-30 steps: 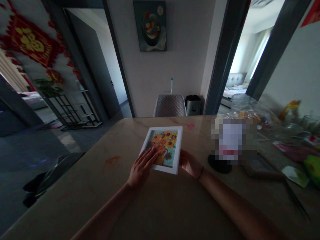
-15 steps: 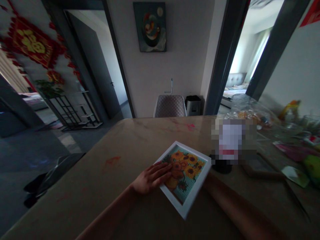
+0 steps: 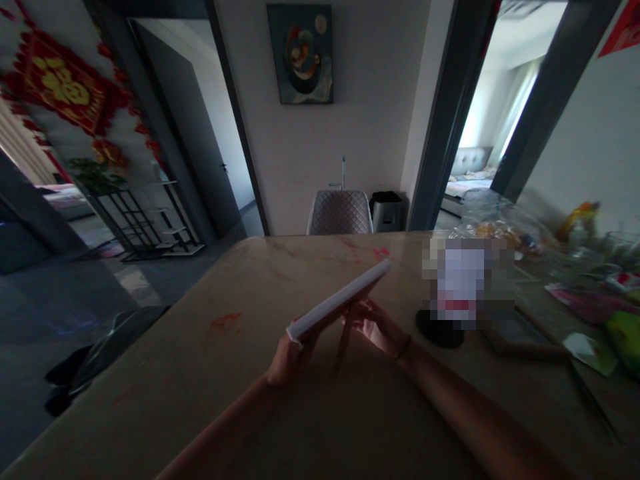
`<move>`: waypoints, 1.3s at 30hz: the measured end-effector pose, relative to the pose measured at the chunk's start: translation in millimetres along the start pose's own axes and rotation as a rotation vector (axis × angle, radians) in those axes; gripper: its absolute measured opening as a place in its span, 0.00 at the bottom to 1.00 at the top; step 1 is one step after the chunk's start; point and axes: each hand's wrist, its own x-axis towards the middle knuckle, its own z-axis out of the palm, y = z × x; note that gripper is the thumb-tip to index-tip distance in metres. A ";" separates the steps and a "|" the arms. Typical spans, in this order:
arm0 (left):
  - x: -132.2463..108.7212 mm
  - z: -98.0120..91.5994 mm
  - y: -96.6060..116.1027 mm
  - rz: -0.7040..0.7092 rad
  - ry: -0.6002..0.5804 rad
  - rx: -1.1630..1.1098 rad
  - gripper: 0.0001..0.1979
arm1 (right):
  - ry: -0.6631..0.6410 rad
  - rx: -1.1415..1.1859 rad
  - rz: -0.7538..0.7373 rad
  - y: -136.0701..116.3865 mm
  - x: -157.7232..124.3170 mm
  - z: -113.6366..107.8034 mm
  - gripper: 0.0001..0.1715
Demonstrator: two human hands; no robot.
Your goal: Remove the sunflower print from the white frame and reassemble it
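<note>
A white picture frame (image 3: 345,299) is tilted so that its long white edge faces me, and its sunflower picture is out of sight. My left hand (image 3: 285,363) is closed around its near left corner; the fingers are partly hidden behind it. Below the back hangs a thin brown strip, which looks like the frame's stand leg (image 3: 342,350). The curled fingers of my right hand (image 3: 377,327) are at the top of this leg, close under the frame's back. A dark band circles my right wrist.
The frame is held above a tan stone-look table (image 3: 250,287). To the right stand a black round base (image 3: 440,330) with a blurred-out object on it, a dark flat frame-like piece (image 3: 527,340), a clear plastic bag (image 3: 493,213) and assorted clutter. A quilted chair (image 3: 341,212) is beyond the far edge.
The frame has turned from showing its sunflower picture to standing edge-on, its back towards my right hand. My left hand has moved from the picture to the corner; my right hand has come into view.
</note>
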 end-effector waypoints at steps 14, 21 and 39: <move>20.2 -11.2 1.1 -0.278 0.587 -0.287 0.24 | 0.144 -0.121 0.044 4.9 5.0 -4.0 0.12; 23.2 -31.7 -13.7 -0.418 0.625 -0.239 0.25 | 0.172 -0.065 0.074 -3.6 -0.1 6.2 0.10; 23.7 -31.0 -22.4 -0.738 -0.060 -0.563 0.27 | 0.306 -0.184 -0.180 5.9 10.5 -8.3 0.29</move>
